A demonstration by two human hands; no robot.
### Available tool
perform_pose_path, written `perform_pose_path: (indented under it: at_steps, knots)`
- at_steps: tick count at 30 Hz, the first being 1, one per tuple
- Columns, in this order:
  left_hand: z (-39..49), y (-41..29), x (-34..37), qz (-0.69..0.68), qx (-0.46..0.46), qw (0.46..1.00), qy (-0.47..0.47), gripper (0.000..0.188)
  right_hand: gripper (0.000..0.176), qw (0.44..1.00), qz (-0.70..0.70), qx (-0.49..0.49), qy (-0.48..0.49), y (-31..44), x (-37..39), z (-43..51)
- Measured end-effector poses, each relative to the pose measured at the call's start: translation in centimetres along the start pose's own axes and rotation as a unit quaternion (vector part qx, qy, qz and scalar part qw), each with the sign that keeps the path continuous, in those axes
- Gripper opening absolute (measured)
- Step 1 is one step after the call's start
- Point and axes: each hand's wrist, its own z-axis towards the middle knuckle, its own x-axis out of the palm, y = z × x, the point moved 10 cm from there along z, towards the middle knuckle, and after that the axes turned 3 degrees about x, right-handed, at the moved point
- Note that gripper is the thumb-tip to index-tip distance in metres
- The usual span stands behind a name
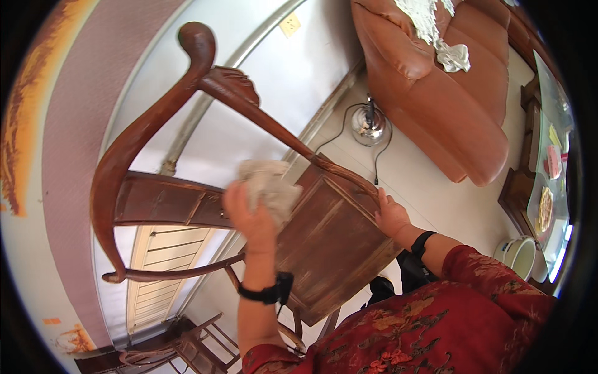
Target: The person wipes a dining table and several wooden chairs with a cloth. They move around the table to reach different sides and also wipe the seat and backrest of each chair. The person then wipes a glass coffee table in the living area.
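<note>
A dark wooden armchair (334,243) with a curved top rail, a back splat (163,201) and a flat seat stands in front of me. My left hand (252,217) holds a light beige cloth (268,187) beside the lower part of the splat, above the seat's rear edge; hand and cloth are slightly blurred. With my right hand (391,215) I grip the front end of the chair's armrest (348,174) on the right side. My fingers there are partly hidden behind the wood.
A brown leather sofa (434,107) bears white cloths (453,56). On the floor lie a round chrome base (369,124) and a black cable. Right: a glass-topped table (537,187) and a bucket (519,255). Another wooden chair (201,350) is at lower left, near the wall.
</note>
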Motion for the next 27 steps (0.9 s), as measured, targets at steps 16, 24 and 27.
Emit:
perform_pose_path:
  at_steps: [16, 24, 27]
  knots:
    - [0.4, 8.4, -5.7, 0.441, 0.104, 0.891, -0.043, 0.069, 0.071, 0.998, -0.048, -0.003, -0.037, 0.6, -0.7, -0.1]
    - [-2.6, 9.3, -3.2, 0.441, 0.107, 0.887, -0.086, 0.04, 0.074, 0.996, -0.077, 0.002, -0.045, 0.4, -0.4, -0.1]
    - [-5.2, 9.7, -0.7, 0.451, 0.102, 0.885, -0.064, 0.034, 0.076, 0.995, -0.087, 0.003, -0.047, 0.2, -0.2, 0.0]
